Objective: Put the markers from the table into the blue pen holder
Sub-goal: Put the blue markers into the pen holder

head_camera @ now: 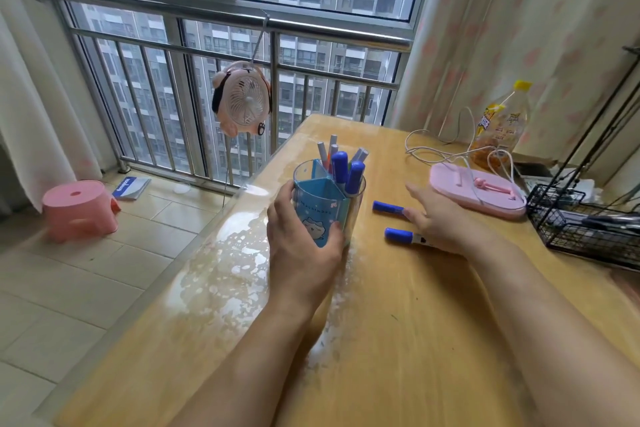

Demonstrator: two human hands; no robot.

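Head view: left hand (pixel 301 239) wrapped around the blue pen holder (pixel 323 208), fingers (pixel 282 198) gripping its near-left side. Holder stands upright on the wooden tabletop (pixel 398 340), several markers already inside, caps up. Right hand (pixel 440 218) flat and spread, fingers loose, holding nothing, over two blue-capped markers lying to the holder's right: far marker (pixel 388 207), near marker (pixel 403 236). Pink stand (pixel 450 184) farther right.
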